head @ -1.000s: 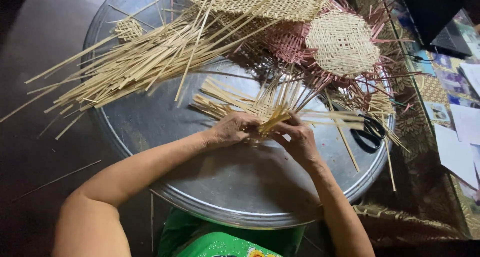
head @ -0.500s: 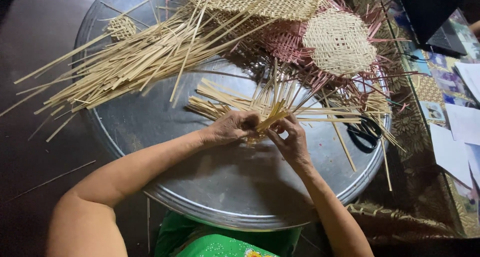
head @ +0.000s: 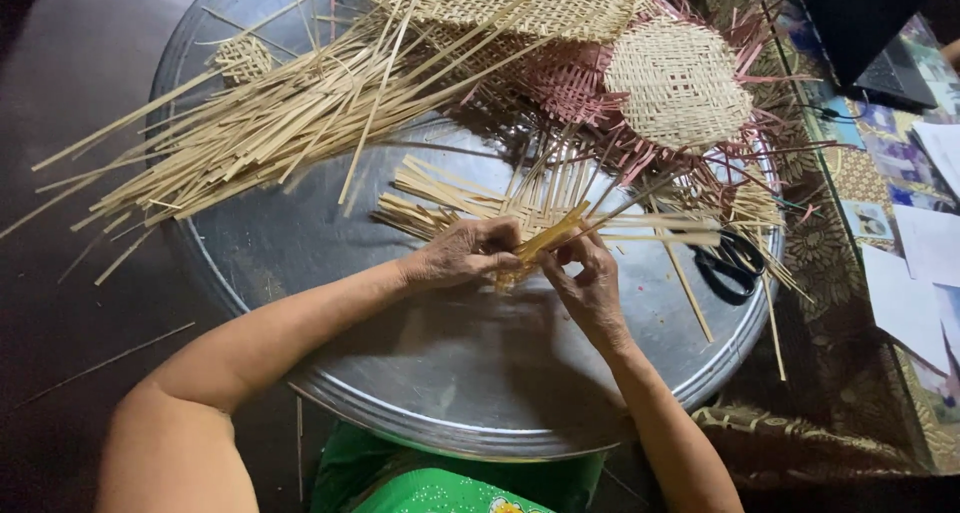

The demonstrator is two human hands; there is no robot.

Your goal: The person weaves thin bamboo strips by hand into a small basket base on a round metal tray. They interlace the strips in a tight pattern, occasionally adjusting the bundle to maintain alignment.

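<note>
L hand [head: 462, 256] & R hand [head: 588, 278] are meeting near the centre of the round metal tray [head: 440, 393], both curling shut on the half-woven strip piece [head: 535, 208]; R fingers are pinching a yellow strip [head: 550, 235] pointing toward 1 o'clock. The piece's loose ends are fanning out from 9 to 3 o'clock. A loose strip bundle [head: 250, 133] is lying at 10 o'clock, finished woven mats [head: 678, 83] at 1 o'clock, black scissors [head: 730, 265] at 3 o'clock, just beside the piece's strip ends.
</note>
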